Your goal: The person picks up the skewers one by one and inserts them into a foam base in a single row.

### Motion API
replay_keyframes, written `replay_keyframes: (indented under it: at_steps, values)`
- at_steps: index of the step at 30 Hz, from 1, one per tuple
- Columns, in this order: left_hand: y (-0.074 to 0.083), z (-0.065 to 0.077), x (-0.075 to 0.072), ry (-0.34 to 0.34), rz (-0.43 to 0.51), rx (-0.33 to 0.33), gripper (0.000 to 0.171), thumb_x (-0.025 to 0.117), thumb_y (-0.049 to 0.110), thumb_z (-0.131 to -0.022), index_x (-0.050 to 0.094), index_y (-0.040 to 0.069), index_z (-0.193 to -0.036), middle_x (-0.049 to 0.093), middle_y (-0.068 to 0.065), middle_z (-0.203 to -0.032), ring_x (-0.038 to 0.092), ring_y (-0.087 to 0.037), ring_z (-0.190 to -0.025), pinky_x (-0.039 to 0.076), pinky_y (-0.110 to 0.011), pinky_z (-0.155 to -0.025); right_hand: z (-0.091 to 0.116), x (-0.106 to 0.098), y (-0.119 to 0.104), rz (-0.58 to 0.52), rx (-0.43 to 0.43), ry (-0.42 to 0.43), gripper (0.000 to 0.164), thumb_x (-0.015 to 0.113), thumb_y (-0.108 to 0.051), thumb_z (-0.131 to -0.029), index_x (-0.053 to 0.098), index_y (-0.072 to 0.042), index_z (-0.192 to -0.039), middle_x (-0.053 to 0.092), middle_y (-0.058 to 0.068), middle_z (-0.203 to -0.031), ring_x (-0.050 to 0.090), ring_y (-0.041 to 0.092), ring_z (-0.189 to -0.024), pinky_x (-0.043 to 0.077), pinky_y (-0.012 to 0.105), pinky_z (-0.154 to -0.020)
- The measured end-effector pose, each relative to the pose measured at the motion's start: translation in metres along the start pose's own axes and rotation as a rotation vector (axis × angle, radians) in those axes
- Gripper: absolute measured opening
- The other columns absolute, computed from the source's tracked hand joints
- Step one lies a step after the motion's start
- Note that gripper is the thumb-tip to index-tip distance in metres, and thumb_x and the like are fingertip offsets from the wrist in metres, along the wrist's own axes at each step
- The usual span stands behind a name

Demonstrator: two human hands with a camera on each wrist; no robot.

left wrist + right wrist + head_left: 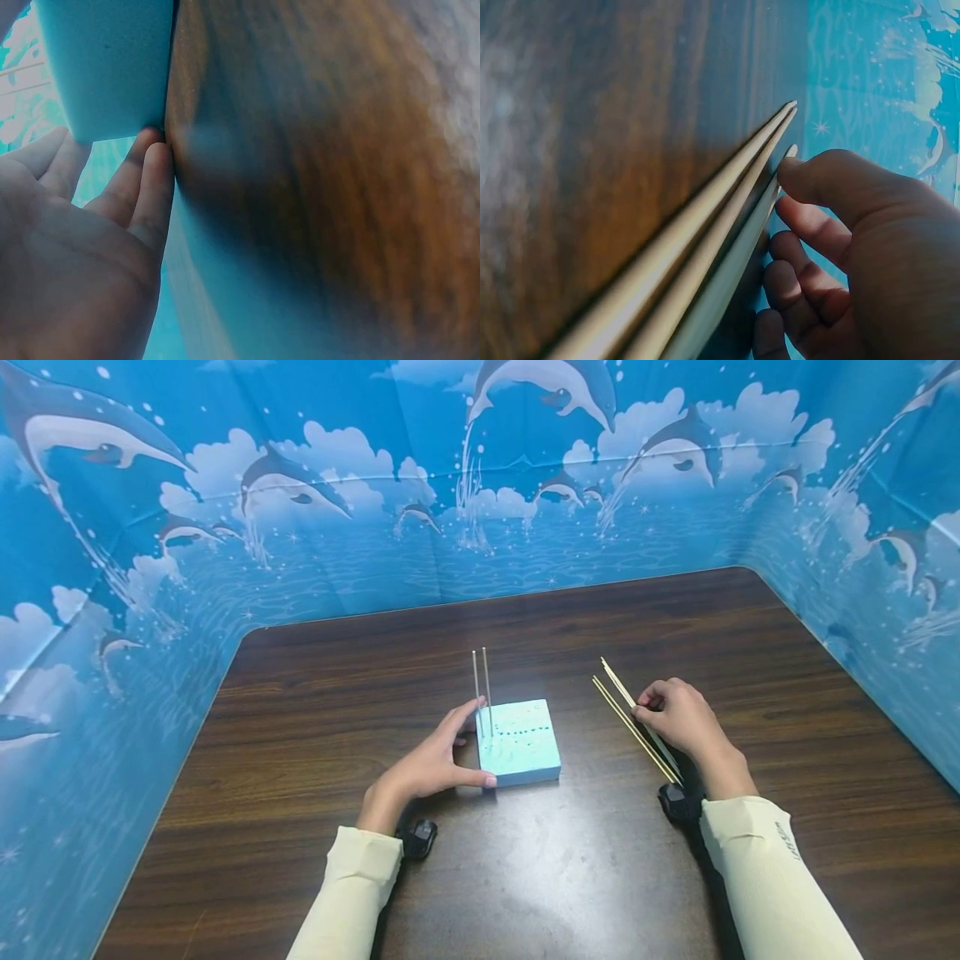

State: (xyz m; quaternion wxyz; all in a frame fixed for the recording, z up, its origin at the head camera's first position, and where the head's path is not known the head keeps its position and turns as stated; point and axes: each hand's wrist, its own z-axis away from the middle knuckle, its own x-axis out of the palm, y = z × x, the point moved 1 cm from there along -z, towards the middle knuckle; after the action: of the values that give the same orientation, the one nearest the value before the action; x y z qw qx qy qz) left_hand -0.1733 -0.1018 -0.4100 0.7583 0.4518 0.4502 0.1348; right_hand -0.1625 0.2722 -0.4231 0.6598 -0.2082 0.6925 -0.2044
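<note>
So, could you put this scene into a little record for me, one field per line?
Block: pale blue block, flat on the table, with small holes in its top
Standing sticks: two thin sticks, upright near the block's left edge
Left hand: the left hand holds the block's left side, thumb at the near corner
Loose sticks: at least three loose sticks, right of the block; exact count unclear
Right hand: the right hand pinches at a loose stick
Backdrop: blue cloth printed with dolphins

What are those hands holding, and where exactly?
The left hand grips the pale blue block at its left end; the right hand appears to pinch a thin stick short of its far tip.
</note>
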Motion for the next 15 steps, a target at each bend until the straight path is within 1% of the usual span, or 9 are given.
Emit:
replay_keyframes:
  at_steps: [3,7,11,15]
  values:
    - [-0.0005,0.0001,-0.0002,0.002,0.003,0.000,0.113,0.087,0.040,-0.074,0.011,0.038,-0.158,0.021,0.007,-0.160,0.033,-0.021,-0.140,0.033,-0.050,-0.113,-0.0004,0.0008,0.0009,-0.004,0.008,0.000,0.016,0.068,-0.018,-0.091,0.068,-0.002,-0.089,0.059,0.013,-0.092,0.053,0.028,-0.084,0.044,0.046,-0.076]
    - [-0.0010,-0.0002,-0.0004,0.008,0.004,0.006,0.113,0.087,0.039,-0.074,0.012,0.037,-0.158,0.022,0.007,-0.159,0.034,-0.020,-0.140,0.033,-0.050,-0.113,-0.0011,0.0006,0.0003,0.005,0.042,-0.029,0.018,0.066,-0.019,-0.090,0.070,-0.005,-0.080,0.058,0.013,-0.091,0.050,0.027,-0.083,0.041,0.043,-0.073]
    - [-0.0015,-0.0005,-0.0003,0.011,0.001,0.016,0.113,0.087,0.040,-0.074,0.012,0.038,-0.158,0.022,0.008,-0.159,0.034,-0.020,-0.139,0.033,-0.049,-0.113,-0.0017,-0.0005,-0.0003,0.016,0.090,-0.065,0.020,0.065,-0.022,-0.089,0.070,-0.007,-0.076,0.059,0.011,-0.089,0.050,0.024,-0.074,0.040,0.036,-0.065]
    - [-0.0017,-0.0001,0.0001,0.007,0.004,0.018,0.113,0.087,0.040,-0.074,0.012,0.038,-0.157,0.021,0.008,-0.159,0.034,-0.019,-0.140,0.034,-0.049,-0.113,-0.0026,-0.0009,-0.0004,0.037,0.113,-0.089,0.021,0.065,-0.025,-0.087,0.071,-0.008,-0.076,0.062,0.007,-0.082,0.051,0.021,-0.066,0.038,0.033,-0.060]
